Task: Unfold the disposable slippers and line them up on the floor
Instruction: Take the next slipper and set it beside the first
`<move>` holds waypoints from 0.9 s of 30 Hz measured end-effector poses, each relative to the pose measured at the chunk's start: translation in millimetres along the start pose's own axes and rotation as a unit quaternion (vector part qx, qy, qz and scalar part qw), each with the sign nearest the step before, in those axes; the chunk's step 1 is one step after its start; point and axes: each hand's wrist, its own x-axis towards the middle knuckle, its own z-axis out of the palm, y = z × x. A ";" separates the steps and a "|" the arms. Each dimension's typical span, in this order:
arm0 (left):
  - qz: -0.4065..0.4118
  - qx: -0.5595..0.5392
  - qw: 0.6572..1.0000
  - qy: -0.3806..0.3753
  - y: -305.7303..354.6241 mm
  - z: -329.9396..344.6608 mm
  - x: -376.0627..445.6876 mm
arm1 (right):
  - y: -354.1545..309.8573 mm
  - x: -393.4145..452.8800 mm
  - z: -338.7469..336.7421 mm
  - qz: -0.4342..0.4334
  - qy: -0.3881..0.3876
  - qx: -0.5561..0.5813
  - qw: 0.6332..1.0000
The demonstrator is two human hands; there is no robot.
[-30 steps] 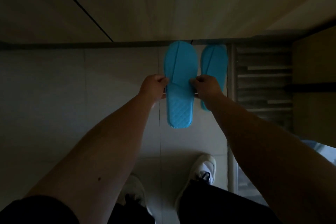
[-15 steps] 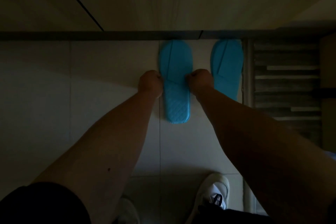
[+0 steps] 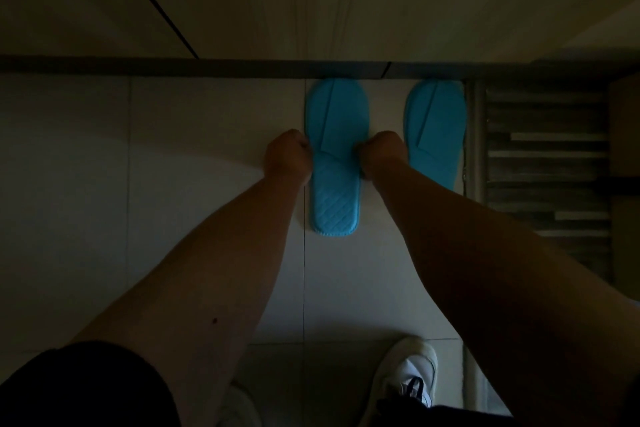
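We've got both fists, left hand point(image 3: 287, 158) and right hand point(image 3: 381, 152), pinching the sides of the left slipper point(image 3: 335, 156) on the floor point(image 3: 190, 218), right slipper point(image 3: 434, 128) already beside it, so nearly done.

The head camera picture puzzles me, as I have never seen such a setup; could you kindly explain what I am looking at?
No machine here: a person wears a camera on the head, looking down at their own bare arms. The left hand and right hand pinch the sides of a blue slipper that seems to lie on the tiled floor, toe at the wall base. A second blue slipper lies apart to its right, beside a striped mat. Below, the person's white shoe shows.
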 end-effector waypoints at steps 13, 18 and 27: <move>-0.016 0.045 0.998 -0.037 9.5 -3.1 -1.3 | -3.5 -5.4 -6.0 -0.019 -0.020 -0.024 0.999; -0.035 0.068 0.995 -0.057 16.4 -16.6 -30.2 | -7.4 -37.2 -39.4 -0.111 0.018 -0.169 0.979; 0.135 0.324 0.933 -0.084 64.7 -95.9 -158.2 | 15.2 -180.0 -123.4 -0.185 0.073 -0.261 0.945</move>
